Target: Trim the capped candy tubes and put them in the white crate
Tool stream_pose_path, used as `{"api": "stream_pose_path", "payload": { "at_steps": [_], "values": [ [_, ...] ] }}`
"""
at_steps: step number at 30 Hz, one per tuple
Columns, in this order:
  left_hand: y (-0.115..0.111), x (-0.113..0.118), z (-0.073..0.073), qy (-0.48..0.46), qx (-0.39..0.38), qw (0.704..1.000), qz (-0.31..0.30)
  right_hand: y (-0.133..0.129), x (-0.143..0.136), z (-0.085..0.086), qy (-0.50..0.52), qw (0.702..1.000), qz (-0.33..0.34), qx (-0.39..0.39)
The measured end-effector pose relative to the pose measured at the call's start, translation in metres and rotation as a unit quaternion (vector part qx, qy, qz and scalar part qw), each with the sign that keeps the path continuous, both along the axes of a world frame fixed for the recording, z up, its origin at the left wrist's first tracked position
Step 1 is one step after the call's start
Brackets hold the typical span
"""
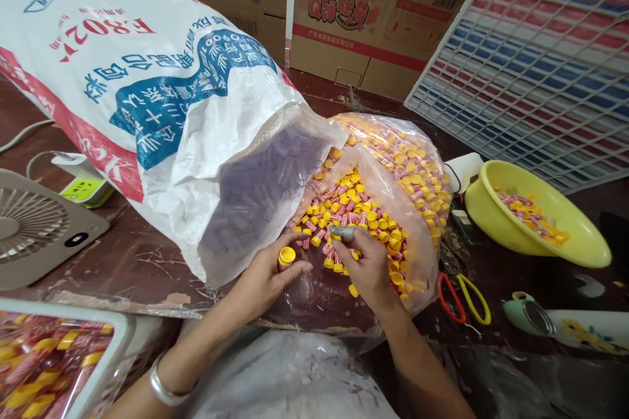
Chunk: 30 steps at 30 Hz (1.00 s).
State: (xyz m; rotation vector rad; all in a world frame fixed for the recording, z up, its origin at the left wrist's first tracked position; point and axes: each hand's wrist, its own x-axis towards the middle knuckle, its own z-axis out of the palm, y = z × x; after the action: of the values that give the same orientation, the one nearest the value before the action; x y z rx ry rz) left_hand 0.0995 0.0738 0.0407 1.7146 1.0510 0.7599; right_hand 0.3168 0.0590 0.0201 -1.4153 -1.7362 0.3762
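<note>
Yellow crowns the small capped piece (286, 258) nestled in the crook of the left hand (269, 273), between thumb and forefinger, whose tips stand apart beyond it. The right hand (369, 266) works close by, thumb and bent fingers drawn together, a grey covering (343, 232) on one finger; whether they pinch anything cannot be told. Just past the fingertips, a heap of pink-and-yellow pieces (354, 209) spills from a clear plastic bag (422, 249) onto a dark red table (152, 262). To the left gapes a white sack (189, 170) of clear tubes (265, 183); to the right lie scissors (462, 316) and a tilted yellow bowl (484, 226) holding similar pieces. Cardboard boxes (378, 19) stand behind.
</note>
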Motion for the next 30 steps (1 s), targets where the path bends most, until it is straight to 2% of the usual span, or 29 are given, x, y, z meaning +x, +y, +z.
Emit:
{"api": "stream_pose_path", "payload": {
  "at_steps": [2,4,9,14,17,22,25,26,27,28,29,30],
  "values": [
    [-0.006,0.002,-0.001,-0.028,-0.061,0.998,-0.010,-0.006,-0.004,0.008,0.108,0.993,0.016,-0.037],
    [-0.009,0.005,-0.002,-0.055,-0.092,0.994,-0.013,-0.009,-0.010,0.018,0.139,0.986,0.056,-0.068],
    [-0.012,0.009,-0.004,-0.121,-0.123,0.985,0.019,-0.010,-0.020,0.036,0.060,0.981,0.162,-0.088],
    [-0.012,0.009,-0.008,-0.167,-0.143,0.973,0.072,-0.014,-0.018,0.039,-0.021,0.967,0.243,-0.072],
    [-0.010,0.013,-0.009,-0.204,-0.163,0.962,0.075,-0.018,-0.020,0.034,-0.074,0.968,0.236,-0.048],
    [-0.013,0.025,-0.003,-0.266,-0.233,0.931,0.088,-0.024,-0.031,0.018,-0.084,0.984,0.155,0.025],
    [-0.014,0.031,0.000,-0.278,-0.314,0.908,0.020,-0.026,-0.031,0.014,-0.068,0.989,0.132,0.022],
    [-0.012,0.033,0.001,-0.265,-0.318,0.910,-0.006,-0.025,-0.028,0.014,-0.070,0.988,0.136,0.015],
    [-0.008,0.034,0.002,-0.236,-0.291,0.927,-0.022,-0.024,-0.024,0.014,-0.077,0.987,0.140,0.006],
    [-0.002,0.036,0.003,-0.185,-0.230,0.955,-0.026,-0.023,-0.018,0.015,-0.087,0.986,0.141,-0.004],
    [0.006,0.038,0.005,-0.102,-0.133,0.986,-0.022,-0.021,-0.011,0.016,-0.097,0.987,0.129,-0.010],
    [0.016,0.040,0.007,0.000,-0.016,1.000,-0.015,-0.019,-0.004,0.017,-0.105,0.989,0.104,-0.013]
  ]
}}
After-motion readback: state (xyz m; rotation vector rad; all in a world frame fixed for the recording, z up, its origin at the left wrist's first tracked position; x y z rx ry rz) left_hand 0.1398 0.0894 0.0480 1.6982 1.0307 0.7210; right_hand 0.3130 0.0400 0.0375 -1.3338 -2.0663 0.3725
